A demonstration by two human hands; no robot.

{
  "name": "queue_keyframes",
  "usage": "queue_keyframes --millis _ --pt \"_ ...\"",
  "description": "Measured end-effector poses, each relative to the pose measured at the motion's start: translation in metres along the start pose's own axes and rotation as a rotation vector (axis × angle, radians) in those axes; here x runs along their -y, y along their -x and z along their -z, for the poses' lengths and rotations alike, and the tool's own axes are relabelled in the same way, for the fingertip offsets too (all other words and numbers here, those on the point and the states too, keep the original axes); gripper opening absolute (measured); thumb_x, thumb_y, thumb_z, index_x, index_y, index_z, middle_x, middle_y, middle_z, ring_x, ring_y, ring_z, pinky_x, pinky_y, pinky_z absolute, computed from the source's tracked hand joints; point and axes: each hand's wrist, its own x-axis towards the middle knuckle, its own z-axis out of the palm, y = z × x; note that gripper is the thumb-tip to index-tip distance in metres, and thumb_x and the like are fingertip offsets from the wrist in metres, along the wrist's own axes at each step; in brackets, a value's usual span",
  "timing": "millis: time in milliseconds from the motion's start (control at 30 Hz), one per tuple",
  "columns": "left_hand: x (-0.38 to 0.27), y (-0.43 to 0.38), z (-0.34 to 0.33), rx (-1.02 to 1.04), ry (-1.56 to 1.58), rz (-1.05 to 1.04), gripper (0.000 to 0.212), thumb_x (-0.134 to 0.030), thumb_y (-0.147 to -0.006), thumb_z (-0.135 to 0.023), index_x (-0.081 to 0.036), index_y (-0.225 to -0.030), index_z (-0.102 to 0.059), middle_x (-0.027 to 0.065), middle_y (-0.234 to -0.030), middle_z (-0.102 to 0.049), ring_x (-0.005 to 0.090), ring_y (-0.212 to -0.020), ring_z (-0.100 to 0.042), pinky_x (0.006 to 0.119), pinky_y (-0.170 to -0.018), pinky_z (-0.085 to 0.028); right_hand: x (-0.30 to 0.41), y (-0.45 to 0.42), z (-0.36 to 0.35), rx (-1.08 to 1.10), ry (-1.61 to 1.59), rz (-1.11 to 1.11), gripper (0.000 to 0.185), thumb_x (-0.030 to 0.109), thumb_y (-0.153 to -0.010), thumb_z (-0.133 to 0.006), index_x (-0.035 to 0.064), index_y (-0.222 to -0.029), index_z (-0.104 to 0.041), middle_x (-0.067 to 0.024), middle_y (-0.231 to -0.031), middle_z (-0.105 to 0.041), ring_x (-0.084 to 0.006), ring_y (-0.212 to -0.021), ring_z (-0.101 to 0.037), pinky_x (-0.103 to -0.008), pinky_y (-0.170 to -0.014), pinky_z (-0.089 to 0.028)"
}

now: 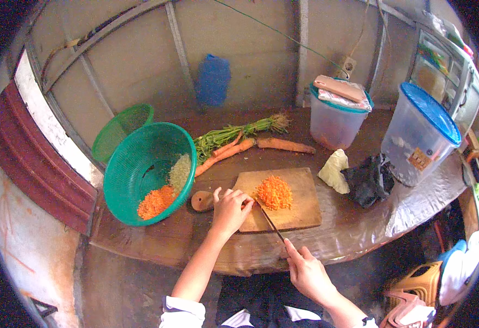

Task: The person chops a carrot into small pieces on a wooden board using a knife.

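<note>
A kitchen knife (273,224) slants across a wooden cutting board (305,217), its handle gripped in my right hand (308,274). The tip end of its blade lies beside a heap of finely diced carrot (274,192). My left hand (232,207) rests over the left side of the board with its fingers bent, close to the blade tip. Whatever may be under those fingertips is hidden. The board's rounded handle (202,201) sticks out to the left, partly behind my left hand.
A green plastic colander (149,139) holds diced carrot (156,202) and a pale chopped vegetable (180,174). Behind the board lie carrots (284,144) and leafy green stalks (245,131). Rightward are a cabbage piece (334,171), a black plastic bag (368,180) and lidded tubs (418,135).
</note>
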Motion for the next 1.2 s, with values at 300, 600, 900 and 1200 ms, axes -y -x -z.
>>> queue_keyframes --millis 300,600,900,1200 --pt "0.002 -0.001 -0.002 0.009 0.015 0.017 0.011 -0.023 -0.082 -0.068 -0.012 -0.081 -0.070 0.0028 -0.087 -0.067 0.0214 -0.094 -0.061 0.054 -0.105 -0.027 0.001 -0.017 -0.015 -0.053 -0.018 0.052 0.059 0.008 -0.087 -0.052 0.0095 -0.143 -0.035 -0.0227 -0.092 -0.054 -0.0440 -0.071 -0.063 -0.0519 -0.063 -0.054" --pt "0.001 -0.002 0.004 0.039 0.042 0.069 0.012 -0.023 -0.081 -0.070 -0.011 -0.078 -0.070 0.0033 -0.082 -0.068 0.0219 -0.090 -0.062 0.054 -0.105 -0.027 0.000 0.005 0.000 -0.014 -0.045 0.026 0.058 0.009 -0.088 -0.050 0.0106 -0.144 -0.035 -0.0231 -0.092 -0.054 -0.0450 -0.072 -0.063 -0.0522 -0.063 -0.054" --pt "0.000 -0.001 0.003 0.018 0.002 0.051 0.011 -0.021 -0.082 -0.069 -0.011 -0.078 -0.070 0.0046 -0.085 -0.070 0.0221 -0.093 -0.063 0.055 -0.105 -0.028 0.007 -0.016 -0.018 -0.049 0.009 0.015 0.054 0.009 -0.090 -0.051 0.0084 -0.142 -0.038 -0.0213 -0.088 -0.053 -0.0422 -0.071 -0.061 -0.0505 -0.064 -0.052" --pt "-0.001 0.003 0.006 0.027 -0.016 0.054 0.009 -0.019 -0.083 -0.067 -0.011 -0.081 -0.071 0.0050 -0.087 -0.070 0.0225 -0.094 -0.062 0.054 -0.104 -0.028 0.002 0.002 -0.002 -0.026 -0.036 0.047 0.059 0.009 -0.087 -0.053 0.0106 -0.143 -0.035 -0.0218 -0.091 -0.054 -0.0448 -0.069 -0.062 -0.0521 -0.062 -0.054"
